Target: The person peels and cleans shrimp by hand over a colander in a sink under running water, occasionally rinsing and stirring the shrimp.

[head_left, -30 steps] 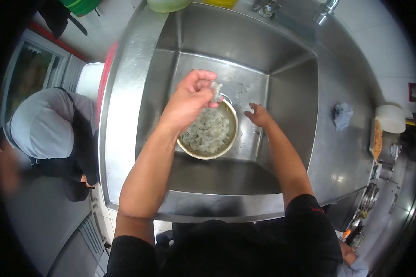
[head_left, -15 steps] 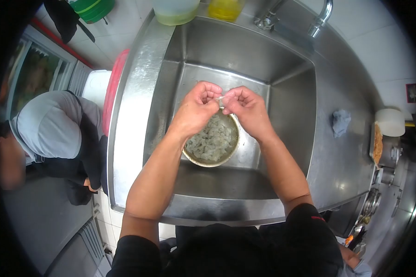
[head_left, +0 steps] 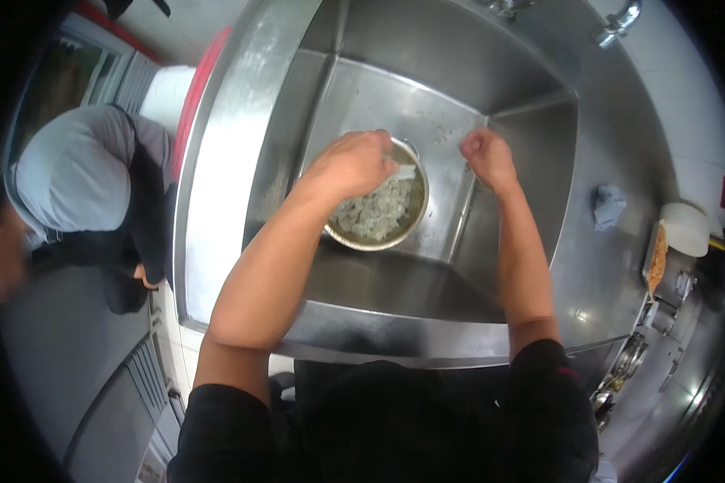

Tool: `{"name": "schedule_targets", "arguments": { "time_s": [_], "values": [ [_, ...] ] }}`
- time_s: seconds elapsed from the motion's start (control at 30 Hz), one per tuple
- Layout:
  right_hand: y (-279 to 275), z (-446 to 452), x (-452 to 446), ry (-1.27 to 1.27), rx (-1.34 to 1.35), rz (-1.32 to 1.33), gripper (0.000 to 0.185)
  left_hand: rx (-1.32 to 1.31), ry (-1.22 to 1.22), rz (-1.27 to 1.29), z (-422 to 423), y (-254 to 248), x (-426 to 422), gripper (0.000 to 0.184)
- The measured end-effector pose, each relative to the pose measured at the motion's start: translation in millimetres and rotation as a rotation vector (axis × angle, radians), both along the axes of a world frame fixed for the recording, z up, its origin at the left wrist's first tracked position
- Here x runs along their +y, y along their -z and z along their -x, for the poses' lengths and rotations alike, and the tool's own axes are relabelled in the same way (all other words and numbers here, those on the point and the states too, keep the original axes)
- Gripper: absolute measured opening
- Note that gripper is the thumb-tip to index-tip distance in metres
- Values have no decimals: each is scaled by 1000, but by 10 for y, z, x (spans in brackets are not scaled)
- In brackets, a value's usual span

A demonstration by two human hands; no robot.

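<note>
A round metal colander (head_left: pixel 423 211) stands in the steel sink (head_left: pixel 395 84), holding a heap of greyish, translucent peeled shrimp (head_left: pixel 370 211). My left hand (head_left: pixel 356 163) hangs over its upper left side with the fingers curled downward. Just beyond its thumb a paler piece shows among the shrimp; whether the fingers touch it is hidden. To the right, apart from the colander, my right hand (head_left: pixel 490 157) is closed above the sink floor, fingertips tucked together. Anything small in that pinch is too blurred to make out.
A faucet (head_left: pixel 616 26) juts in at the upper right. On the right-hand counter lies a crumpled blue cloth (head_left: pixel 609 206), near a white round container (head_left: pixel 685 228) and a tray of orange-brown food (head_left: pixel 657 259). Another person (head_left: pixel 84 173) bends at the left, beyond the sink edge.
My hands, together over the colander's far rim before, have come apart: the left over the shrimp, the right away to the right. The view has tilted, so the sink sits higher in it.
</note>
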State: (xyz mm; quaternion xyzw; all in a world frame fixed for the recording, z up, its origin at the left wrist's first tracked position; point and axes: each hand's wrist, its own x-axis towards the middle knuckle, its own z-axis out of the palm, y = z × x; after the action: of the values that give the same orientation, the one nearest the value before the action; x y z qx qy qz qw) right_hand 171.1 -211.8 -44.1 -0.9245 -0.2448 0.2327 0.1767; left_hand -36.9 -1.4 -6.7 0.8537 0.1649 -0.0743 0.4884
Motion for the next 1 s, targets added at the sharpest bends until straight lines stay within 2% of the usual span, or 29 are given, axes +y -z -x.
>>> {"name": "schedule_targets", "arguments": {
  "time_s": [0.07, 0.1, 0.2, 0.33, 0.43, 0.53, 0.57, 0.67, 0.77, 0.97, 1.0],
  "values": [
    [532, 69, -406, -237, -161, 294, 56, 153, 40, -262, -13, -99, -47, 31],
    [561, 183, -430, -358, -246, 434, 65, 125, -4, -241, -18, -132, -23, 32],
    [583, 422, -305, -319, 24, 601, 69, 71, -100, -207, -6, -148, 21, 35],
    [871, 860, -110, -552, 49, 379, 44, 53, -133, -213, -2, -131, 31, 33],
    [1171, 1156, 105, -749, 60, 317, 27, 16, -159, -221, -13, -83, 33, 31],
    [1367, 1348, 291, -735, 80, 191, 22, 28, -151, -215, -29, -54, 41, 30],
    [1482, 1387, 343, -718, 65, 68, 24, 39, -143, -207, -37, -54, 42, 30],
    [1707, 1526, 561, -692, 26, 157, 27, 35, -165, -193, -37, -46, 49, 30],
    [2002, 1605, 557, -608, -16, 90, 28, 20, -163, -207, -42, -23, 59, 29],
    [1919, 1454, 555, -326, 1, -170, 23, 31, -142, -231, -26, -70, 77, 28],
    [1837, 1368, 525, -284, 123, -251, 23, 42, -157, -212, -26, -75, 83, 27]
  ]
}}
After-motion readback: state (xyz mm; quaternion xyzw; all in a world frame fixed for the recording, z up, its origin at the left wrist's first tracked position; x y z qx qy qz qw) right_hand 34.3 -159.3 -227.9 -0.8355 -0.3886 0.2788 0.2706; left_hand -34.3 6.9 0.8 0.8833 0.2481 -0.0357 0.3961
